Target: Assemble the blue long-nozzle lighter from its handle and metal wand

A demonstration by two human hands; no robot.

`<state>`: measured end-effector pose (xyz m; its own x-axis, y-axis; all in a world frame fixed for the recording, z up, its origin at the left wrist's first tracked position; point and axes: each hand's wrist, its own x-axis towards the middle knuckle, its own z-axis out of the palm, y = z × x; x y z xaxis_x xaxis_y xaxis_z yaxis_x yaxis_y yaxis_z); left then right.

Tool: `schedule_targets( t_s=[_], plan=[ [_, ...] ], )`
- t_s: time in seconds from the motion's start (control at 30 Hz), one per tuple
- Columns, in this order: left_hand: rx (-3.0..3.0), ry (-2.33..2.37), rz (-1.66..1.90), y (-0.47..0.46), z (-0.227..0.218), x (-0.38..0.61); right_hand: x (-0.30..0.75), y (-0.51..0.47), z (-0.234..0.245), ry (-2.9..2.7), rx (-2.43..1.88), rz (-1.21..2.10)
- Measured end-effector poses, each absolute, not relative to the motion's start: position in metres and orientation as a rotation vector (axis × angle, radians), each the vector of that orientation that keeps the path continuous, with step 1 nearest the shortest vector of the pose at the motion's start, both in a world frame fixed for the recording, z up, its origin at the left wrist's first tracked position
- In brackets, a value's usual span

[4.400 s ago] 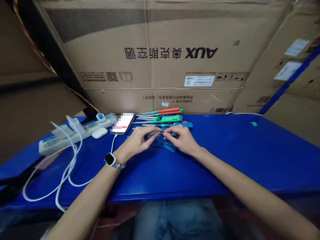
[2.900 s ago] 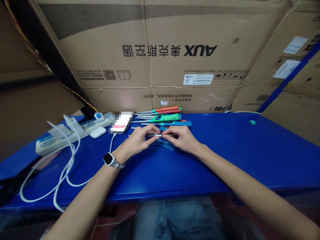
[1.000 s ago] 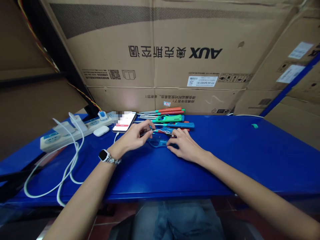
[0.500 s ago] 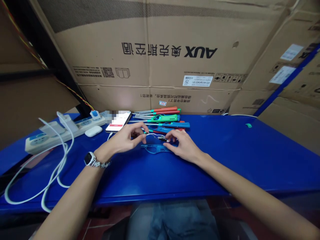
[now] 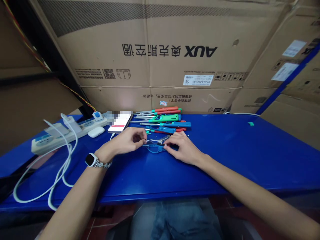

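My left hand (image 5: pixel 128 139) pinches the end of a thin white wire (image 5: pixel 152 140) between thumb and fingertips. My right hand (image 5: pixel 184 146) is closed on a small black part (image 5: pixel 161 144) that the wire seems to run to. Just below, partly behind the right fingers, a blue lighter shell (image 5: pixel 153 149) with a trigger loop lies on the table. A small metallic piece (image 5: pixel 165 138) shows beside the right fingertips. Beyond my hands lie several long-necked gas lighters, among them a green lighter (image 5: pixel 166 118) and a blue lighter (image 5: pixel 178 124).
A phone (image 5: pixel 120 121), a white earbud case (image 5: pixel 96 132) and a power strip (image 5: pixel 75 133) with white cables (image 5: pixel 65 160) occupy the left side. A large cardboard box (image 5: pixel 165 66) stands along the back of the blue table (image 5: pixel 240 156). A green scrap (image 5: pixel 250 124) lies at right.
My hands and the wire have come down slightly nearer the blue shell. The metallic piece by the right fingers now shows more clearly. The view has shifted slightly.
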<state>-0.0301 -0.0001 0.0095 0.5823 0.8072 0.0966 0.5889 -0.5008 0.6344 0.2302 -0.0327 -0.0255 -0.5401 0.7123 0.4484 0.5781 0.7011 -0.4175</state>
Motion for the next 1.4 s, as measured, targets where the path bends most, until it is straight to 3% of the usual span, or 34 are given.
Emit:
schedule_targets(
  t_s=[0.3, 0.57, 0.87, 1.4],
  plan=[
    [2.671, 0.932, 0.700, -0.010, 0.008, -0.010, 0.229, -0.034, -0.029, -2.398, -1.007, 0.206],
    [2.769, 0.854, 0.378, -0.018, -0.001, 0.008, 0.232, -0.035, -0.030, -2.464, -1.021, 0.304],
    [2.803, 0.825, 0.384, -0.016, -0.012, 0.005, 0.237, -0.031, -0.027, -2.339, -0.989, 0.540],
    [2.824, 0.912, 0.425, -0.038, -0.007, 0.008, 0.236, -0.022, -0.014, -2.380, -1.018, 0.549]
  ],
)
